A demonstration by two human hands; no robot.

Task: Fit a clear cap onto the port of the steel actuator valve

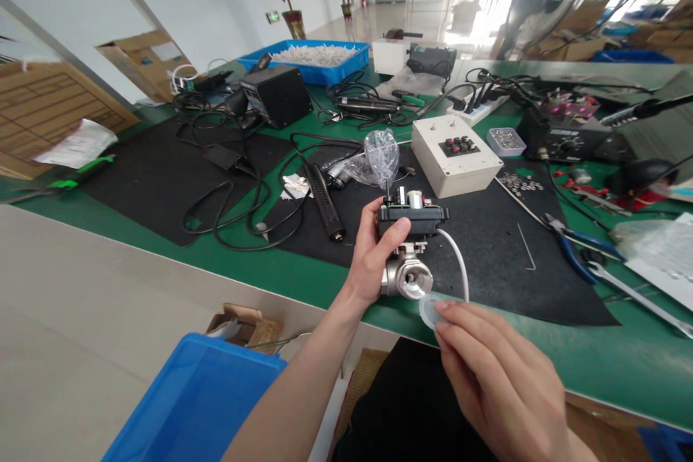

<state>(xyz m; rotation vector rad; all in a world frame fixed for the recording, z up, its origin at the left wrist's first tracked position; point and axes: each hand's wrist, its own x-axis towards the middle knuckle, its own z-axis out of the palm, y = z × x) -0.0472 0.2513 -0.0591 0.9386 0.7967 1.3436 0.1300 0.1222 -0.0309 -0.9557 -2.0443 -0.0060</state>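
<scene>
Left hand [368, 260] grips the valve unit [414, 280] at the bench [303, 276] edge, right hand [503, 368] pinching a translucent disc [427, 312]!
Beyond: blue tray [323, 76] (heaped with white pieces [314, 55]), small tub [507, 152] of metal bits [504, 137].

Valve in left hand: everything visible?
The valve looks like silver metal, with a round opening facing the camera. It sits below a black box with exposed electronics and a white cable. The left hand holds them roughly upright at the table edge; a translucent cap in the right hand is near the opening, contact unclear.
</scene>
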